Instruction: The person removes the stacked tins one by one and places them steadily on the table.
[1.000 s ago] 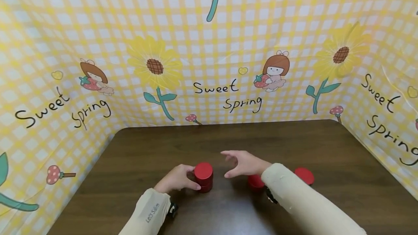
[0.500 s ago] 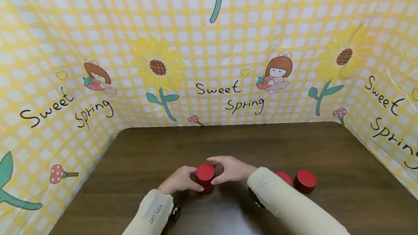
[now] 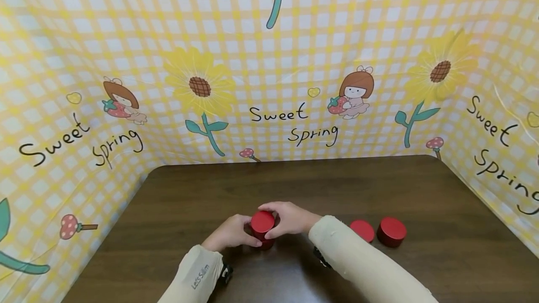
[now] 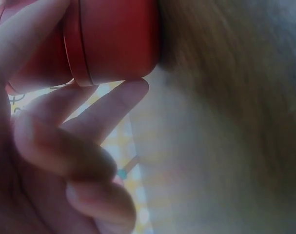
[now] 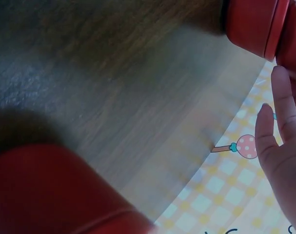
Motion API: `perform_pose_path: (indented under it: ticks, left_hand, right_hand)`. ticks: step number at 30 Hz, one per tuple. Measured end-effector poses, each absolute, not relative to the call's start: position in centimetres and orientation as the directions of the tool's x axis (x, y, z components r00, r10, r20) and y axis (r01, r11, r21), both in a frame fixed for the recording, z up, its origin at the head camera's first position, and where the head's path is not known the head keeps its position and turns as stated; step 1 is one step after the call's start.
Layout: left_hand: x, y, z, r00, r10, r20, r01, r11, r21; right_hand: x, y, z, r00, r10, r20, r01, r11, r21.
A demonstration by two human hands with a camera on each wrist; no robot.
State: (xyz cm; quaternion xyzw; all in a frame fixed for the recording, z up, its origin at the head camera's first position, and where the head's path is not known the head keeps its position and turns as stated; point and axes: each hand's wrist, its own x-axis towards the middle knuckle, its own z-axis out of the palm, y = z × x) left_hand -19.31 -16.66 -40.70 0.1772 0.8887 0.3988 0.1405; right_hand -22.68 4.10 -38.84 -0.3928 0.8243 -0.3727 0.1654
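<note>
Two round red tins are stacked on the dark wooden table, the upper tin [image 3: 263,221] squarely over the lower tin [image 4: 123,39]. From the left side, my left hand [image 3: 229,234] grips the stack low down, its thumb at the front and a fingertip against the lower tin's wall. My right hand [image 3: 292,219] holds the upper tin from the right, thumb in front and fingers behind. In the right wrist view, the right hand's fingers reach the upper tin [image 5: 293,51], while part of the lower tin [image 5: 250,22] shows below its lid seam.
Two more red tins stand to the right: one tin [image 3: 362,231] partly behind the right sleeve [image 3: 358,261], another tin [image 3: 392,232] beside it. A yellow checked cloth [image 3: 269,69] hangs around the back and sides of the table [image 3: 202,186].
My right hand has moved left from beside the stack and now grips the upper tin. The right forearm uncovers more of the two tins on the right. The left hand stays at the stack.
</note>
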Motion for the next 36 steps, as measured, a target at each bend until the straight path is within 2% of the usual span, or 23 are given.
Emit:
perform_pose_path:
  ticks: [15, 24, 36]
  left_hand:
    - [-19.1, -16.4, -40.6, -0.906, 0.409, -0.107, 0.205, 0.647, 0.735]
    - [-19.0, -16.5, -40.6, -0.908, 0.402, -0.119, 0.194, 0.655, 0.73]
    - [-18.8, -16.2, -40.5, -0.925, 0.352, -0.143, 0.155, 0.692, 0.705]
  right_hand:
    - [-22.6, 3.7, -39.2, -0.661, -0.749, 0.029, -0.529, 0.439, -0.726]
    - [-22.5, 4.3, -38.1, -0.65, -0.759, 0.041, -0.553, 0.435, -0.711]
    - [-22.7, 6.6, -37.8, -0.712, -0.701, 0.022, -0.513, 0.5, -0.698]
